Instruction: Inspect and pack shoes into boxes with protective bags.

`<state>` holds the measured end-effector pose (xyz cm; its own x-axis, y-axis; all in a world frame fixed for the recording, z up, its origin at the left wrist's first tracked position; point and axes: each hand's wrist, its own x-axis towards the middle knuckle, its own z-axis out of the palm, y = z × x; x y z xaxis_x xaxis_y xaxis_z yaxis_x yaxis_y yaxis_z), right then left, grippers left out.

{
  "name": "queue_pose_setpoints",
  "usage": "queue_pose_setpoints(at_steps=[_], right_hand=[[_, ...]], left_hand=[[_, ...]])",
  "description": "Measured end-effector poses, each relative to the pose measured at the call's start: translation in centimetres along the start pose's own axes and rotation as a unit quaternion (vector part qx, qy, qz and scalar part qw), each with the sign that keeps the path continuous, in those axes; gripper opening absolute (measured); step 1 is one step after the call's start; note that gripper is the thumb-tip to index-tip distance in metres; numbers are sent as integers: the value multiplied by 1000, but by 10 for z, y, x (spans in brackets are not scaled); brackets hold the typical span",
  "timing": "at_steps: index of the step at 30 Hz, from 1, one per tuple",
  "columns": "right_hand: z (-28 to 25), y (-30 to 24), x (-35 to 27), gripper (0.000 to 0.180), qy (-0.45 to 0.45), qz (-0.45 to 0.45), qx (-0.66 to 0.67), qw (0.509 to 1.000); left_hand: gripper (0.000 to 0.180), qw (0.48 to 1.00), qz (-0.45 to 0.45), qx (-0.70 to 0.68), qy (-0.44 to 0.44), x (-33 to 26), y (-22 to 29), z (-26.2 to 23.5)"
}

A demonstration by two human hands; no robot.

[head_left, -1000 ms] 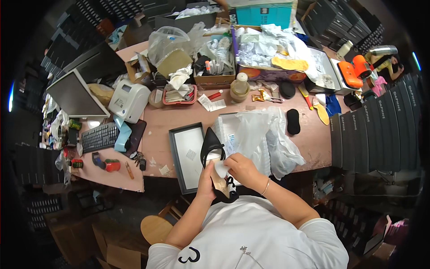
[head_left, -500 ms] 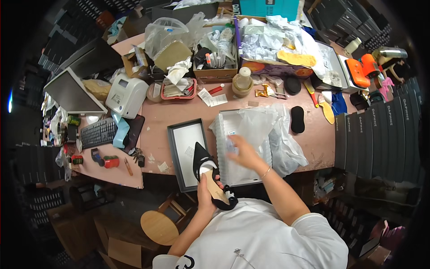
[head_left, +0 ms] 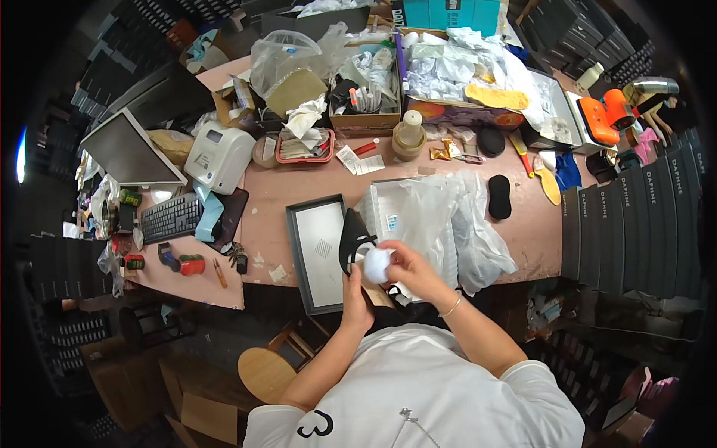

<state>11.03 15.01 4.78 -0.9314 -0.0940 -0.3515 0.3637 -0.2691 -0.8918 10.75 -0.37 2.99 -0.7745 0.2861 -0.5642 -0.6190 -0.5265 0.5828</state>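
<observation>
My left hand (head_left: 357,305) is closed round the side of a black pointed-toe shoe (head_left: 351,233) with a tan insole. The toe points away from me, and the shoe's heel end is partly hidden by my right arm. Between the fingers of my right hand (head_left: 415,275) is a round white wad of stuffing (head_left: 377,266), right over the shoe's opening. Just left of the shoe lies a dark grey shoebox part (head_left: 317,224) with a pale inside. Behind my right hand is a white ribbed box (head_left: 382,196) with thin translucent wrapping (head_left: 426,205) over it.
Crumpled plastic (head_left: 478,243) and a black oval pad (head_left: 499,197) lie to the right. Stacked dark shoeboxes (head_left: 609,239) border the table's right side. At left are a keyboard (head_left: 172,218), a monitor (head_left: 134,149) and a label printer (head_left: 218,157). Full cartons (head_left: 463,113) line the back.
My right hand has come down to the shoe's opening and now holds the white wad. My left hand has raised the shoe slightly away from me and turned it more upright.
</observation>
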Motion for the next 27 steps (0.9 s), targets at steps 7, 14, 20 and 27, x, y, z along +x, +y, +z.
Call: queue_pose_setpoints(at_steps=[7, 14, 20, 27], right_hand=[[24, -18, -17, 31, 100, -245, -464, 845], [18, -5, -10, 27, 158, -250, -494, 818], [2, -15, -6, 89, 123, -238, -330, 905], [-21, -47, -18, 92, 30, -91, -269, 958]], left_hand=[[50, 997, 14, 77, 3, -2, 4, -3], [41, 993, 14, 113, -22, -17, -7, 17], [42, 992, -85, 62, -65, -27, -8, 13], [51, 987, -103, 76, -93, 11, 18, -29]])
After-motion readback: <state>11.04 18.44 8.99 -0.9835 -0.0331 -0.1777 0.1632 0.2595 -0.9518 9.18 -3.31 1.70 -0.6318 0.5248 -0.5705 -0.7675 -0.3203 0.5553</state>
